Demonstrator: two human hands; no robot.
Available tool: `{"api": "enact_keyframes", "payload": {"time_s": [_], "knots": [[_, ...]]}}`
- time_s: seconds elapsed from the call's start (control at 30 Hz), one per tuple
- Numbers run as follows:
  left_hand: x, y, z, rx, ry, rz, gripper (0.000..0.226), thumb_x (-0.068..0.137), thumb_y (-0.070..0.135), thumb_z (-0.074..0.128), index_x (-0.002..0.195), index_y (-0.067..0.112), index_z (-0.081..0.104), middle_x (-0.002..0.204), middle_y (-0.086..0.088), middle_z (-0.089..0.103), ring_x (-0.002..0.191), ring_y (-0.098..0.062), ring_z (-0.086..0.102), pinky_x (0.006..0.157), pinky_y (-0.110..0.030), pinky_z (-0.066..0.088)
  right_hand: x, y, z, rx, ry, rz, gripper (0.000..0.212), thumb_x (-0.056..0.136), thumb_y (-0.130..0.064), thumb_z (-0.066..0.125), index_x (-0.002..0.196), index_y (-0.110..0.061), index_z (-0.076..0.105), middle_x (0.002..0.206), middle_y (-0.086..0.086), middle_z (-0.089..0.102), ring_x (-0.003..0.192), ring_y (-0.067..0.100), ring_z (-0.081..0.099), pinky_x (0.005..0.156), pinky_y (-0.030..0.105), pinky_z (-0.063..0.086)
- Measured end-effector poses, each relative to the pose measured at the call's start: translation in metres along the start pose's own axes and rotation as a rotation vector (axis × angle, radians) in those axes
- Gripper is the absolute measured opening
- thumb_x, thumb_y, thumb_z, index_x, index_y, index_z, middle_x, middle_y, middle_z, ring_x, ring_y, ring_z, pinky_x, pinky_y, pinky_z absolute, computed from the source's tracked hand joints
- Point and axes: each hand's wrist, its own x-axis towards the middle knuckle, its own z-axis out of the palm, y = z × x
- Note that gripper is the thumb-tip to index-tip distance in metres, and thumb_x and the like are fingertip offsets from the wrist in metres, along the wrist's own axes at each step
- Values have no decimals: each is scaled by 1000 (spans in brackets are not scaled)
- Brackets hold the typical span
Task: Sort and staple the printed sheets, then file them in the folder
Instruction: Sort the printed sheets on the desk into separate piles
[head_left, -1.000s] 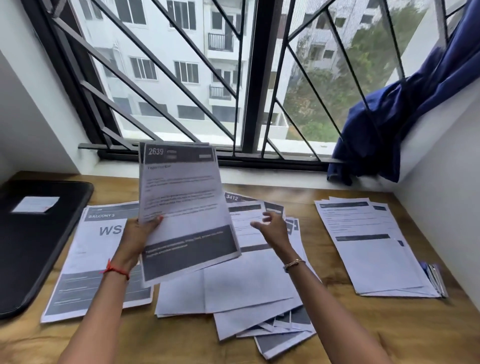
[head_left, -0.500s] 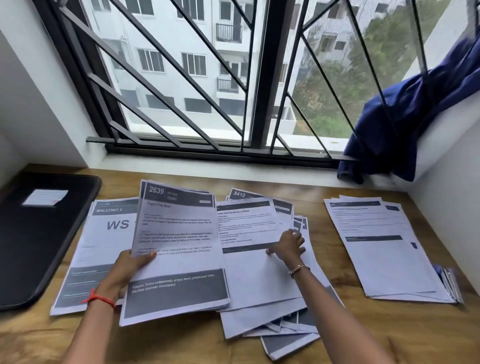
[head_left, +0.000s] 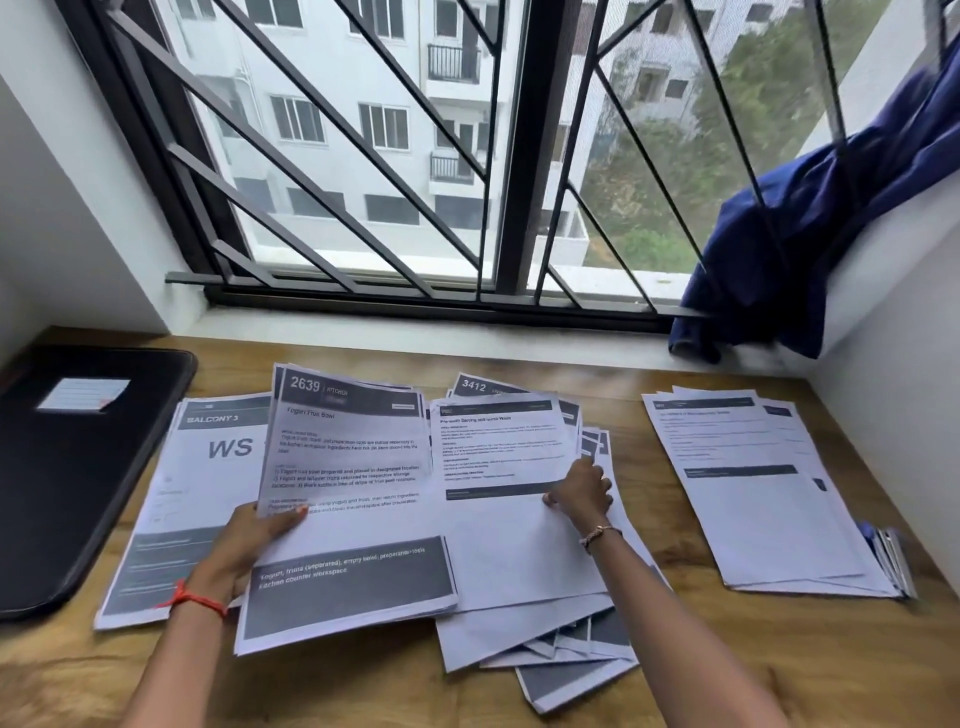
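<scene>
Wooden desk (head_left: 675, 675) runs under a barred window (head_left: 363, 156), with a blue cloth (head_left: 810, 249) bunched on the sill at right. At far left lies the black folder (head_left: 67, 493), closed, its small label (head_left: 85, 394) too blurred to read.

Sorting looks to be the step in hand; no stapler is in view. A loose middle heap (head_left: 519, 561) is fanned out, one sheet headed "3412". A squarer right pile (head_left: 769, 493) lies well apart from it. The left pile (head_left: 208, 467) reads "BALCONY 3" and "WS".

The held bundle (head_left: 353, 467), headed "2639 KITCHEN" and "Yogurt Fruit Bowl", overlaps both left pile and heap. The left hand (head_left: 244, 545) pinches its left edge, thumb on top. The right hand (head_left: 584, 493) rests bent fingers on the heap's top sheet; whether they nip it cannot be told.

Next, probably, that sheet's heading needs matching to a pile.
</scene>
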Motion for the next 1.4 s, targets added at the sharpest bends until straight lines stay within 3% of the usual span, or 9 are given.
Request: {"api": "enact_keyframes", "payload": {"time_s": [0.17, 0.3, 0.47, 0.53, 0.73, 1.03, 1.17, 1.3, 1.4], "knots": [[-2, 2, 6, -1, -12, 9, 39, 84, -5, 59, 122, -10, 52, 120, -26, 58, 102, -34, 57, 97, -43, 41, -1, 5, -4, 60, 43, -15, 71, 80, 0, 65, 138, 2, 26, 133, 21, 45, 120, 37, 48, 93, 40, 44], [-5, 5, 13, 5, -30, 25, 40, 85, -5, 59, 123, -9, 51, 119, -24, 58, 103, -34, 56, 97, -43, 41, 3, 23, -13, 196, 198, -55, 35, 88, -1, 50, 122, 0, 46, 119, 22, 57, 107, 40, 56, 83, 41, 47], [-6, 11, 32, 20, -45, 20, 38, 85, -3, 60, 122, -8, 53, 118, -23, 59, 96, -37, 60, 99, -48, 41, 23, 58, -41, 436, 291, -56, 29, 84, 1, 51, 113, 1, 58, 113, 19, 62, 105, 38, 57, 79, 35, 46], [-6, 13, 45, 15, -74, 19, 35, 85, -4, 58, 119, -7, 54, 113, -19, 60, 86, -31, 60, 94, -43, 43, 29, 73, -58, 518, 339, -58, 29, 84, 6, 51, 111, 3, 59, 111, 20, 63, 105, 38, 58, 81, 34, 46], [-6, 18, 90, 38, -160, 52, 38, 84, -6, 57, 122, -3, 53, 120, -18, 58, 105, -30, 56, 102, -43, 38, 41, 116, -116, 698, 471, -28, 39, 86, 14, 48, 125, 11, 50, 130, 24, 51, 124, 37, 47, 102, 31, 37], [-2, 13, 134, -9, -101, 4, 40, 85, -9, 55, 124, -12, 49, 120, -17, 54, 104, -27, 53, 100, -38, 36, 121, 202, -166, 530, 451, 90, 47, 85, 10, 41, 130, 0, 51, 133, 22, 51, 124, 40, 46, 110, 50, 30], [-3, 5, 130, -18, -43, -17, 41, 85, -9, 55, 126, -8, 49, 123, -18, 54, 103, -28, 54, 100, -39, 37, 131, 200, -171, 246, 453, 148, 55, 84, 7, 45, 137, -8, 43, 132, 27, 43, 123, 45, 33, 109, 58, 16], [-11, 2, 120, -10, 1, 39, 50, 81, -14, 56, 127, 2, 47, 121, -17, 55, 83, -20, 67, 82, -30, 53, 121, 155, -155, 135, 509, -72, 52, 83, 3, 47, 134, -4, 45, 133, 23, 43, 123, 39, 36, 105, 47, 24], [-19, 0, 106, -24, 33, 11, 52, 80, -13, 57, 130, -5, 45, 123, -18, 53, 90, -29, 60, 93, -39, 44, 100, 105, -122, 239, 377, -290, 36, 87, -1, 49, 122, 2, 54, 122, 23, 55, 112, 36, 51, 91, 38, 41]]}}
